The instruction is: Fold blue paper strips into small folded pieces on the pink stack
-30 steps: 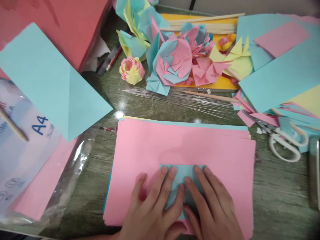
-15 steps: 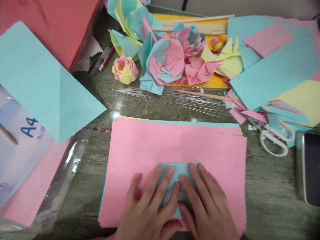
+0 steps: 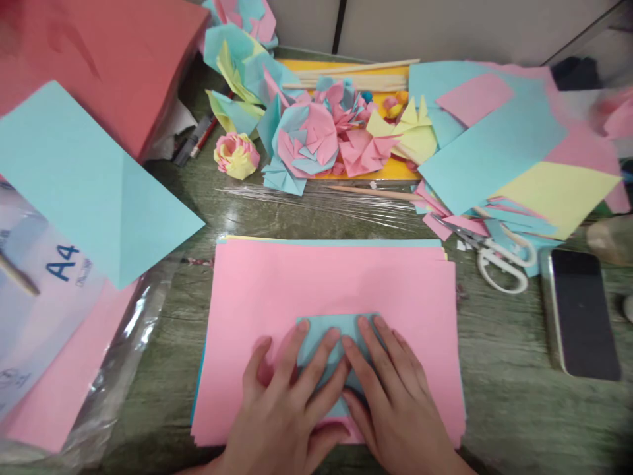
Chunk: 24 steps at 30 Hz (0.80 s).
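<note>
A small blue paper (image 3: 329, 323) lies on a stack of pink sheets (image 3: 257, 284), whose blue and yellow edges show at the back. On the left part of the blue paper rests my left hand (image 3: 291, 389), fingers spread and fingertips pressing down. My right hand (image 3: 390, 389) lies over its right part, fingers stretched out flat. The index fingers of both hands nearly touch over the middle. Much of the blue paper is hidden beneath my hands.
Folded paper flowers (image 3: 309, 138) and thin wires (image 3: 316, 203) lie behind the stack. White-handled scissors (image 3: 504, 267) and a phone (image 3: 583, 313) are at the right. At the left are a large blue sheet (image 3: 99, 191), an A4 packet (image 3: 54, 297) and a red box (image 3: 123, 59).
The view has shifted, so the phone and more of the right side now show. My hands stay on the blue paper, the right one slightly changed in place.
</note>
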Each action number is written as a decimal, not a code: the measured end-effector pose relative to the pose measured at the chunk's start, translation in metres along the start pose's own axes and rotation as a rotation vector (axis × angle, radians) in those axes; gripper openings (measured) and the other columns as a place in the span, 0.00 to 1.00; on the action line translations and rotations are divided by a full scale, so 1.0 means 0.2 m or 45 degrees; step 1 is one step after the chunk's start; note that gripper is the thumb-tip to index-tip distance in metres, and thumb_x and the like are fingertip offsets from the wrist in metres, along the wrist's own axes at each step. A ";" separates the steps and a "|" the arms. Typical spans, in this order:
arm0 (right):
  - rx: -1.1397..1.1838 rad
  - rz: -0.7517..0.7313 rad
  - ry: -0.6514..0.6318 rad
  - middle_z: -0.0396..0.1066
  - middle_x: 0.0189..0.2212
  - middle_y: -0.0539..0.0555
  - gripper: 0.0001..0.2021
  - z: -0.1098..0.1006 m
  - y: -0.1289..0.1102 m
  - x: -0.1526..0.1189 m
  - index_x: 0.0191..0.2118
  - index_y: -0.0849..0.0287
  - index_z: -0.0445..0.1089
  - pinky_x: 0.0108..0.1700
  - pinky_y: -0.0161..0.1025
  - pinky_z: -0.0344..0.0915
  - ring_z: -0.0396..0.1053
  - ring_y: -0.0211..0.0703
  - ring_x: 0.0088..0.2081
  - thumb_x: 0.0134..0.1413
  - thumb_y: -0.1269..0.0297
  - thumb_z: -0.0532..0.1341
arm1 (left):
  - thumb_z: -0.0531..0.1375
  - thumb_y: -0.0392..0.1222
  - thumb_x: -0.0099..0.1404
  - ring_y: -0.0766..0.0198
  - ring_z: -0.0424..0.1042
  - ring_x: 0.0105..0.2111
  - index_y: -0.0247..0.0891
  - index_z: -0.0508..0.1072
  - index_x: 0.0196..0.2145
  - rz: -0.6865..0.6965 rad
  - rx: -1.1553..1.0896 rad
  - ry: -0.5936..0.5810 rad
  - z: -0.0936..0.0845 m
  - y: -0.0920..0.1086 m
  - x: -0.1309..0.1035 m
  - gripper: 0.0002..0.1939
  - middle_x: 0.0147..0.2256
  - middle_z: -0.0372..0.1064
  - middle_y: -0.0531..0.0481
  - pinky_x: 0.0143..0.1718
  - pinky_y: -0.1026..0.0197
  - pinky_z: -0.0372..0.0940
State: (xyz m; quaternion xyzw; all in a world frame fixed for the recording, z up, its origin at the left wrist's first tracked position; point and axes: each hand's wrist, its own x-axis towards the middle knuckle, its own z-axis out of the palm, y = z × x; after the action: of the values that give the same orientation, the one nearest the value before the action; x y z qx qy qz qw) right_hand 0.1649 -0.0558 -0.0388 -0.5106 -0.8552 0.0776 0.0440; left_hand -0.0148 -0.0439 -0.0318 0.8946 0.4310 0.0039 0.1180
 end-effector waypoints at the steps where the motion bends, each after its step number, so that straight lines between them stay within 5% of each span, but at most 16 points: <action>1: -0.004 0.002 0.003 0.52 0.56 0.62 0.23 0.00 0.00 0.00 0.53 0.63 0.57 0.51 0.52 0.53 0.44 0.57 0.58 0.51 0.60 0.54 | 0.47 0.61 0.56 0.48 0.40 0.58 0.52 0.58 0.53 0.002 0.003 -0.004 0.00 0.00 0.00 0.28 0.58 0.45 0.55 0.53 0.41 0.31; 11: 0.015 0.150 0.312 0.63 0.50 0.54 0.17 -0.04 -0.04 -0.05 0.47 0.55 0.65 0.55 0.56 0.42 0.53 0.51 0.54 0.49 0.59 0.56 | 0.47 0.60 0.57 0.47 0.42 0.57 0.52 0.53 0.55 -0.003 -0.006 0.016 -0.02 0.01 0.00 0.29 0.59 0.44 0.53 0.52 0.39 0.32; 24: -0.147 0.326 0.367 0.61 0.51 0.52 0.15 -0.08 -0.06 -0.10 0.44 0.53 0.66 0.56 0.58 0.40 0.53 0.51 0.55 0.49 0.59 0.57 | 0.42 0.60 0.59 0.45 0.44 0.56 0.51 0.54 0.54 0.016 0.157 0.006 -0.07 0.04 0.00 0.28 0.59 0.44 0.50 0.47 0.39 0.44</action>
State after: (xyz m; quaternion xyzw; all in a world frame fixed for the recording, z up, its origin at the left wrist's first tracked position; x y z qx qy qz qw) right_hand 0.1664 -0.0771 -0.0201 -0.6228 -0.7711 -0.0406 0.1263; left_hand -0.0104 -0.0458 -0.0173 0.9029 0.4249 -0.0198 0.0616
